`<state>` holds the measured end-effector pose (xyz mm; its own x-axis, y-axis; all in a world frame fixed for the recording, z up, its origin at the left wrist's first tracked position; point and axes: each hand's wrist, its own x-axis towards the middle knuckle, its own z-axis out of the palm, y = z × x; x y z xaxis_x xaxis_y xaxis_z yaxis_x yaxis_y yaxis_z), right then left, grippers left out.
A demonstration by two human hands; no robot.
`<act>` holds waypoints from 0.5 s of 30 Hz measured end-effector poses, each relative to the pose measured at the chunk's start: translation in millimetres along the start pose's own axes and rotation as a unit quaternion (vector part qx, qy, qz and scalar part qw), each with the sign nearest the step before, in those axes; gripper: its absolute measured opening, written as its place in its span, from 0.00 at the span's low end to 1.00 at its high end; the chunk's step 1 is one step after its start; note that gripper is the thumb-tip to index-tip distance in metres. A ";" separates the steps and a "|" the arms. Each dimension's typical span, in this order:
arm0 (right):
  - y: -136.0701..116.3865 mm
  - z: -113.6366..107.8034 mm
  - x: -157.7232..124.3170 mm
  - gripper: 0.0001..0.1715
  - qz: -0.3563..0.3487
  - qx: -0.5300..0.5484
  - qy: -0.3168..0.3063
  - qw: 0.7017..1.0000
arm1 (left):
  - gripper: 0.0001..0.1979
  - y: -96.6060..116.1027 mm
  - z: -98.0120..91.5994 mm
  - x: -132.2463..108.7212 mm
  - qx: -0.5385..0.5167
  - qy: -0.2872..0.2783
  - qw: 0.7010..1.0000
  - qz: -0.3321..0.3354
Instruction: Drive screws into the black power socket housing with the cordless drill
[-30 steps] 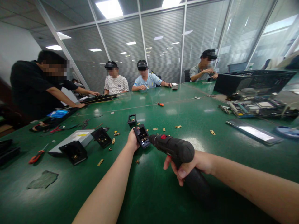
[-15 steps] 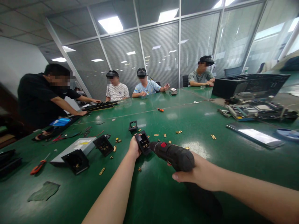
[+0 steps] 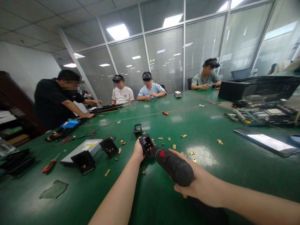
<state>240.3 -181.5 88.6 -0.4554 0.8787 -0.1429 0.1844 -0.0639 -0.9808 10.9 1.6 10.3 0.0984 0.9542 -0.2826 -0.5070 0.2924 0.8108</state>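
Note:
My left hand (image 3: 139, 150) is closed around a black plastic socket housing (image 3: 146, 146) with brass pieces inside, held tilted above the green table. In my right hand (image 3: 199, 184) is a black cordless drill (image 3: 174, 165) with a red switch. The drill's front end points into the housing's open side; whether its tip touches a screw is hidden. Similar black housings (image 3: 83, 162) stand to the left, one more (image 3: 137, 129) just beyond my left hand. Small brass plates (image 3: 183, 136) lie scattered around, and a brass screw piece (image 3: 143, 172) rests below the housing.
A silver metal box (image 3: 81, 151), an orange screwdriver (image 3: 49, 165) and a dark green scrap (image 3: 54, 189) lie at left. To the right are a phone (image 3: 264, 141), circuit boards (image 3: 264, 113) and a black computer case (image 3: 243, 89). Several people sit or stand across the table (image 3: 150, 107).
The view has shifted, so things appear further right. My hands still hold the housing and drill together, the drill now tilted more steeply. Across the table, one person has brought both hands together.

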 end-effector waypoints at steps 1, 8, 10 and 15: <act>0.4 -0.1 0.4 0.59 0.013 0.006 -0.003 1.000 | 0.19 -0.2 -0.7 0.4 0.000 0.001 1.000 -0.001; 6.3 -5.4 5.5 0.57 0.011 0.069 -0.050 0.996 | 0.18 -2.8 -6.0 7.0 -0.004 0.007 1.000 0.007; 9.4 -7.3 7.5 0.54 0.011 0.092 -0.062 0.994 | 0.17 -2.9 -5.7 7.5 -0.006 0.009 1.000 0.009; 12.4 -10.1 10.6 0.49 0.014 0.120 -0.085 0.989 | 0.16 -0.6 0.6 2.0 -0.006 0.023 1.000 -0.002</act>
<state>246.6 -168.3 76.3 -0.5962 0.7843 -0.1712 -0.0038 -0.2160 -0.9764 11.9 3.3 9.6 0.0610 0.9488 -0.3098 -0.5167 0.2956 0.8035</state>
